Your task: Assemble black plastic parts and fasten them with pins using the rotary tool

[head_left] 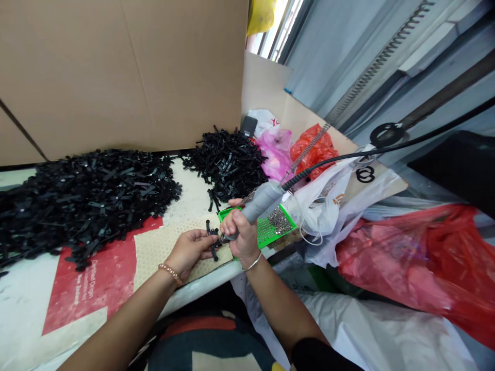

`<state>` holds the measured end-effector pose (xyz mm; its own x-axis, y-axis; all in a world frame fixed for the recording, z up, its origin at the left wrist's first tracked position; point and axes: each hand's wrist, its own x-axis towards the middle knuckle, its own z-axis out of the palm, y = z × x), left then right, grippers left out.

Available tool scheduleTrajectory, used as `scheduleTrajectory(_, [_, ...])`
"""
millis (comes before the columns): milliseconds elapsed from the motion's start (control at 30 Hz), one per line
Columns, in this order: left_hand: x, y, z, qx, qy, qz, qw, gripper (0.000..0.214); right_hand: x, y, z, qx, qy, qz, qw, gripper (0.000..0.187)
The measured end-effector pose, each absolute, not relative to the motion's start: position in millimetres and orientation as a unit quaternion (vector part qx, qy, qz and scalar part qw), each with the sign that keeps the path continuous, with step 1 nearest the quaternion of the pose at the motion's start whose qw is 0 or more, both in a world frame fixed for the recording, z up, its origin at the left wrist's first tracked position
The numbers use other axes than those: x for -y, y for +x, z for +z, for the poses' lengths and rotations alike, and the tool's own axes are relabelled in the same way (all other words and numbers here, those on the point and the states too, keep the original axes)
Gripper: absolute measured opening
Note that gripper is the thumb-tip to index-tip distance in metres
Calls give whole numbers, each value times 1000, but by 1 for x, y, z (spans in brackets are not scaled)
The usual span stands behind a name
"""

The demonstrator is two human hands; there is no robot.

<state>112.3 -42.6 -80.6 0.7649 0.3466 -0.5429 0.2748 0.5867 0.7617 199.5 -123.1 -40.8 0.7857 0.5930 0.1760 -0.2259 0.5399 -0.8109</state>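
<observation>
My right hand (243,234) is wrapped round a grey electric screwdriver (263,201), which hangs from a coil spring and has a black cable at its back end. The tool's tip points down and left, close to the fingers of my left hand (189,250). Those fingers pinch a small black plastic part (214,242) over the bumpy beige mat (154,252). Whether the tip touches the part is hard to make out. Just beyond my right hand lies a green perforated tray (265,237) with many small metal screws (279,220) in it.
A large heap of black parts (100,196) covers the table's left side; a smaller heap (228,159) lies further back. Cardboard (127,72) stands behind them. Pink (275,152) and red plastic bags (315,149) crowd the back right. The black cable (386,149) runs off to the right.
</observation>
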Motion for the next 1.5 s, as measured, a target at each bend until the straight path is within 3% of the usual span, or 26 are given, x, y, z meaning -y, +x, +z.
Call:
scheduleTrajectory(1133, [43,112,-80,-333,468,14,818,39,124,197,-46,220,-454,229,833,34])
scheduleTrajectory(1500, [42,113,-79,-335,471,17,816,36,124,196,-51,274,-454,227,817,27])
